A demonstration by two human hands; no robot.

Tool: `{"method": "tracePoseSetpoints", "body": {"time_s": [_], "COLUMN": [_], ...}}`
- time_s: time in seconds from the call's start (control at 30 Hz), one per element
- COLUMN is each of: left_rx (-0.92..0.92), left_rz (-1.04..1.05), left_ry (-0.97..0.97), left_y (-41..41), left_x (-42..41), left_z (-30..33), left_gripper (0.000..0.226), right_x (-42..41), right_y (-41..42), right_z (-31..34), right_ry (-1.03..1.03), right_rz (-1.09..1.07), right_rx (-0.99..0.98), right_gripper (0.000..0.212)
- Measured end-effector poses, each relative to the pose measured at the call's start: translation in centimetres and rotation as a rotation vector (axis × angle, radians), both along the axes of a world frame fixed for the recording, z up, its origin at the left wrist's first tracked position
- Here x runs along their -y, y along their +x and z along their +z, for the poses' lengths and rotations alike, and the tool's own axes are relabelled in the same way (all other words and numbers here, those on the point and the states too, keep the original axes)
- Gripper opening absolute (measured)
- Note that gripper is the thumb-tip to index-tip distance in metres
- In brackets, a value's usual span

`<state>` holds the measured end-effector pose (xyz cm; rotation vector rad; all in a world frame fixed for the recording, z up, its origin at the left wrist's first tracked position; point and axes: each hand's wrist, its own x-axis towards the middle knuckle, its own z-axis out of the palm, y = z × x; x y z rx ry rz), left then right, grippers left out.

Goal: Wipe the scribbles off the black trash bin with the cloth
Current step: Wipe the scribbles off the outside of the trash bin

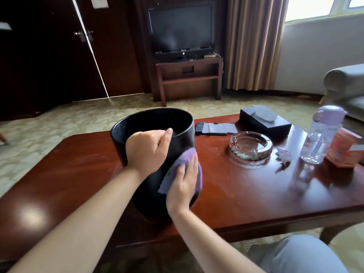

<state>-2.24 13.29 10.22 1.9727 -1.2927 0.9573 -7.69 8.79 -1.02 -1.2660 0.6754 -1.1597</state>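
The black trash bin (183,134) stands upright on the red-brown coffee table (246,186), near its middle. My left hand (146,149) grips the bin's near rim, thumb on the rim's edge and fingers curled over it. My right hand (183,184) presses the purple cloth (187,158) flat against the bin's right side with straight fingers. No scribbles show on the visible part of the bin; the area under the cloth is hidden.
Right of the bin sit a glass ashtray (251,144), a clear water bottle with a lilac lid (319,138), an orange box (343,150) and a small crumpled wrapper (283,154). Behind them lie a black tissue box (266,120) and a remote on papers (212,128).
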Motion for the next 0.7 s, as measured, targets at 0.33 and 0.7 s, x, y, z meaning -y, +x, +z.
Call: {"method": "tracePoseSetpoints", "body": {"time_s": [0.33, 0.7], "left_rx": [-0.007, 0.006], "left_rz": [-0.068, -0.032], "left_ry": [-0.033, -0.038], "left_y": [0.3, 1.7], "left_x": [-0.2, -1.3], "left_z": [-0.2, -0.2], "left_gripper": [0.049, 0.049], "right_x": [9.8, 1.2], "right_y": [1.4, -1.3], "right_z": [7.6, -3.0], "right_ry": [0.362, 0.538], "right_rz": [0.322, -0.165], "right_rx": [-0.069, -0.419], "right_gripper": [0.035, 0.066]}}
